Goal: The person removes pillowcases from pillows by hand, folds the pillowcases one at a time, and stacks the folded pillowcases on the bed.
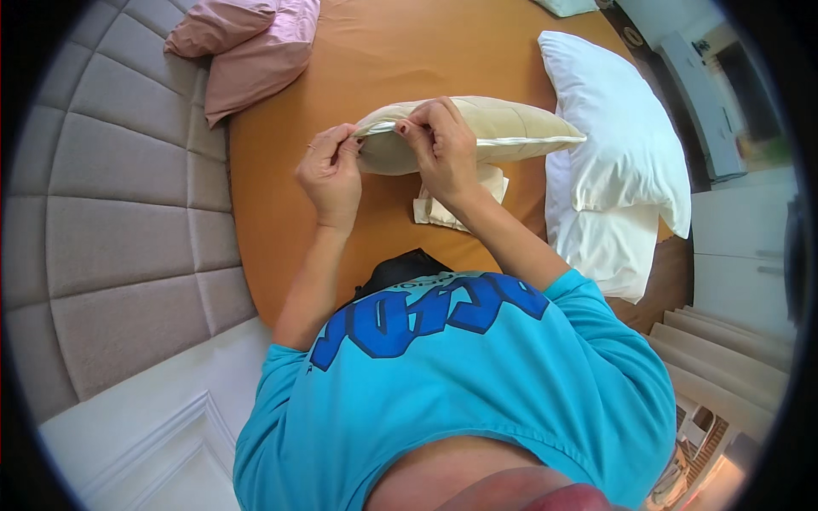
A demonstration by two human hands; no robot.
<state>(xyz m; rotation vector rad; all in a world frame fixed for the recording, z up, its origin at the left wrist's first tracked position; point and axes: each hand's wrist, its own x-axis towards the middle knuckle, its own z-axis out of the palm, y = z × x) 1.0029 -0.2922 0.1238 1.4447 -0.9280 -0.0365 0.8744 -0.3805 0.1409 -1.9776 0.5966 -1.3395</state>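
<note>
A beige cushion (521, 123) with a pale piped or zipped edge stands on its side over the bed, its seam toward me. At the cushion's left corner, my left hand (331, 175) pinches the edge between thumb and fingers. My right hand (443, 146) grips the same edge a little to the right, fingers closed on it. Between the two hands a short white strip of the seam shows. A folded cream cloth (447, 213) lies on the bed below the cushion, partly behind my right wrist.
An orange sheet (400, 51) covers the bed. Pink pillows (256, 68) lie at the far left by the grey padded headboard (119, 179). White pillows (618, 145) overlap at the right edge. Beyond them stand white drawers (741, 247). Something black (399, 268) lies close to my shirt.
</note>
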